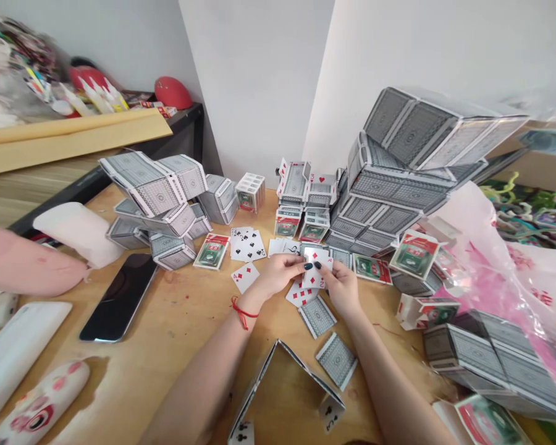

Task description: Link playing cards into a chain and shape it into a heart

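Observation:
Between my two hands is a playing card (pixel 314 282), a two of diamonds held face up, with both thumbs pressed on its upper part. My left hand (pixel 278 273) pinches its left side, a red string bracelet on the wrist. At its right side my right hand (pixel 343 285) is closed too. Just below lie another diamond card (pixel 299 295) and two grey-backed cards (pixel 317 316), (pixel 337 360). A four of diamonds (pixel 244 277) lies left of my left hand, near face-up spade cards (pixel 247 245). A folded card structure (pixel 278 358) stands between my forearms.
Tall stacked card blocks (pixel 398 185) rise at right, smaller ones (pixel 141 176) at left. Boxed decks (pixel 212 251) lie around. A black phone (pixel 120 298) lies at left, near a spectacles-like patterned case (pixel 41 402). Pink and white plastic (pixel 505 247) covers the right side.

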`<action>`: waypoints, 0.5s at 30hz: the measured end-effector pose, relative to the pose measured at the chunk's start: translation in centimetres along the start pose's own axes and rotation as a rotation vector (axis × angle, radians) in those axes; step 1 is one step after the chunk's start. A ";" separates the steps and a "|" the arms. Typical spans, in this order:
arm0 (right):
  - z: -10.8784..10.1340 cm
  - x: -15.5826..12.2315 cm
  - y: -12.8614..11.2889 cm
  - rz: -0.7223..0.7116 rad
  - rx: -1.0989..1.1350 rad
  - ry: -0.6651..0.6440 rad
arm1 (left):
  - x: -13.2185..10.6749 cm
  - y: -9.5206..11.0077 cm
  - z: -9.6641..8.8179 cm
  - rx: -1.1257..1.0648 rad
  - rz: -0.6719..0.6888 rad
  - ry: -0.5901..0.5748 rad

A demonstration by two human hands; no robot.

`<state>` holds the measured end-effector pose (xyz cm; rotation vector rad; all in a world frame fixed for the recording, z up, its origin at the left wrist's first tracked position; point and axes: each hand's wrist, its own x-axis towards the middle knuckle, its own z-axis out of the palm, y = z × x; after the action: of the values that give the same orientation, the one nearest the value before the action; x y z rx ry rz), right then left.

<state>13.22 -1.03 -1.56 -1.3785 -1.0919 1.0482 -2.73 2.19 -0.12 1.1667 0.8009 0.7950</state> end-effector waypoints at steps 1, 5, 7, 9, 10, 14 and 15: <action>0.0 0.0 0.0 -0.001 0.005 0.002 | 0.0 0.0 0.1 -0.003 -0.012 0.021; -0.1 0.1 0.2 -0.007 0.010 0.008 | 0.2 -0.1 0.4 -0.015 -0.066 0.105; -0.1 0.1 0.2 -0.006 0.008 0.012 | 0.3 -0.2 0.5 -0.012 -0.077 0.139; -0.1 0.1 0.3 -0.005 0.007 0.018 | 0.3 -0.3 0.5 0.003 -0.074 0.154; -0.1 0.1 0.3 -0.004 0.008 0.020 | 0.3 -0.4 0.5 0.009 -0.069 0.155; -0.1 0.1 0.2 0.001 0.017 0.013 | 0.3 -0.7 0.5 0.051 -0.042 0.156; -0.1 0.1 0.2 0.003 0.020 0.010 | 0.3 -0.7 0.5 0.076 -0.031 0.166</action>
<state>13.33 -0.92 -1.74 -1.3683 -1.0694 1.0509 -2.04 2.04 -0.71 1.1635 0.9915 0.8498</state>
